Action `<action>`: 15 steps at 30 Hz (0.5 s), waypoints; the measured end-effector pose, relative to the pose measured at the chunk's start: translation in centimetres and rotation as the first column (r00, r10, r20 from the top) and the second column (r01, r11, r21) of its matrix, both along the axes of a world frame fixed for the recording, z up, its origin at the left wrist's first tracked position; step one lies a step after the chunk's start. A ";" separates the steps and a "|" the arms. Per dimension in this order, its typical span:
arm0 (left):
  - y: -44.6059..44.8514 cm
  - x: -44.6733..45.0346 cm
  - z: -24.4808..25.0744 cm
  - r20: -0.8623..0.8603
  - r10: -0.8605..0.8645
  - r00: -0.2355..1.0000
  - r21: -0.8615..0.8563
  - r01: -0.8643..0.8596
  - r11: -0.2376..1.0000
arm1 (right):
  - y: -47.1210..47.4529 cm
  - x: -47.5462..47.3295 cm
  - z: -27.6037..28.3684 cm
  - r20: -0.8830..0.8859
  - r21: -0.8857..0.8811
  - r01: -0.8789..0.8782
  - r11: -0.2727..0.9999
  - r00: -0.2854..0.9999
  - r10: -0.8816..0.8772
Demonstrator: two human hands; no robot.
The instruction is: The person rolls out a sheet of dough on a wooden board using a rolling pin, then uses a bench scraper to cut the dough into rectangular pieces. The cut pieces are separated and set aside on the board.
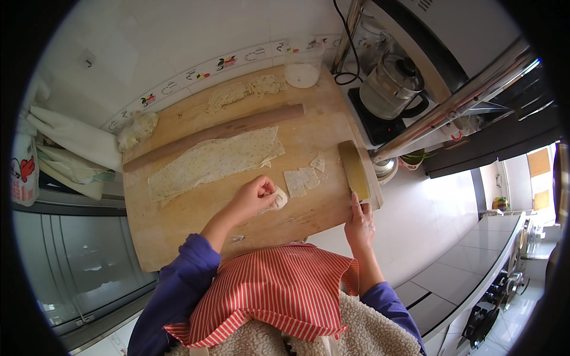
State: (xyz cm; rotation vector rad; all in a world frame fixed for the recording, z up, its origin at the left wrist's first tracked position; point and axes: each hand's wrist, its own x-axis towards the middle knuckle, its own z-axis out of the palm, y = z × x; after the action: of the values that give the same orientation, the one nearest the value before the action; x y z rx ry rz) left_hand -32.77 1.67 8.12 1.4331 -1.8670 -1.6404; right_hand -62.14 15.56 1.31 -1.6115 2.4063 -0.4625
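Note:
On a wooden board, my left hand pinches a pale, folded piece, apparently dough. At the board's right edge my right hand grips the near end of a knife whose broad, yellowish blade lies on the wood; its handle is hidden by the fingers. Between my hands are flat cut pieces of speckled dough. A long, layered sheet of speckled dough stretches to the left, with a long wooden rolling pin behind it.
Dough strips lie at the back beside a clear container of white powder. A plastic bag sits at the back left corner. A glass kettle on a black base stands right of the board, near a metal rack post.

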 end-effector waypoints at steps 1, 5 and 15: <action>0.1 0.5 0.8 -0.020 -0.019 1.000 0.038 0.020 0.999 | 0.0 -0.1 -0.1 -0.005 0.003 0.007 1.000 1.000 -0.007; -0.2 3.4 -1.1 -0.028 0.075 0.997 0.064 -0.073 0.995 | 0.0 0.1 0.2 -0.009 0.018 0.014 1.000 1.000 -0.014; -2.5 -3.2 -4.2 0.383 0.043 0.923 -0.500 0.167 0.850 | 0.0 -0.2 0.3 -0.019 0.041 0.011 0.999 1.000 -0.010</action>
State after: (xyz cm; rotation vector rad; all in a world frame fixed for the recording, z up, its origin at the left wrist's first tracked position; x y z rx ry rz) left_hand -35.93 -0.79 3.92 1.5137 -2.3505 -0.7804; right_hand -62.29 15.57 1.59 -1.5939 2.4231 -0.3993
